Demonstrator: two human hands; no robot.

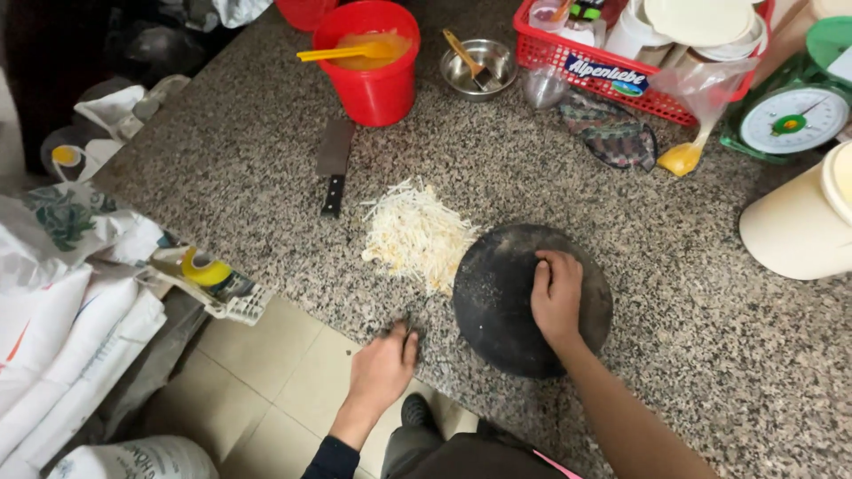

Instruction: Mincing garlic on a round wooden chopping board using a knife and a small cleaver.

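I see a round black board (506, 302) lying flat near the counter (266, 160) edge, dusted with pale specks; a heap of pale shreds (417, 235) lies just left of it.
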